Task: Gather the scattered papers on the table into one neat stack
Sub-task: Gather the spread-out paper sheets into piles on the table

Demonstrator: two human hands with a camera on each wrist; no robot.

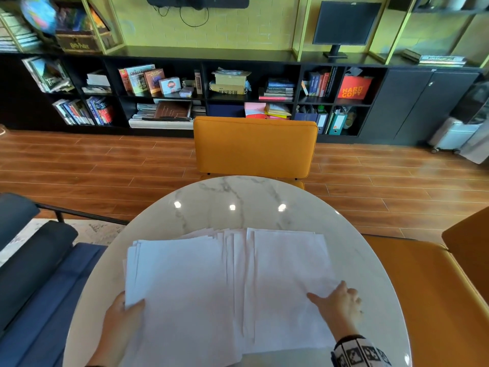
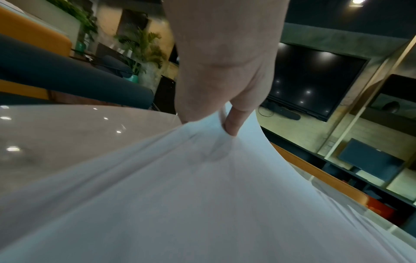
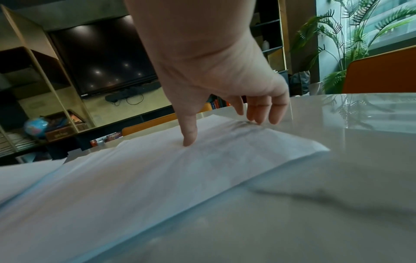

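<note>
Several white papers (image 1: 185, 287) lie fanned across the near half of a round marble table (image 1: 238, 197), in overlapping sheets from left to right. My left hand (image 1: 127, 308) pinches the left bundle at its near left edge, thumb on top and fingers hidden beneath. In the left wrist view the papers (image 2: 180, 195) bow upward under that hand (image 2: 229, 122). My right hand (image 1: 333, 298) rests on the rightmost sheets (image 1: 285, 274). The right wrist view shows its thumb (image 3: 189, 138) pressing the papers (image 3: 157, 169) and its straight fingers (image 3: 258, 115) touching their right edge at the tabletop.
An orange chair (image 1: 255, 147) stands across the table and another orange seat (image 1: 436, 287) is close on the right. A dark blue sofa (image 1: 39, 274) sits on the left. Bare marble shows beyond the papers and along the right rim.
</note>
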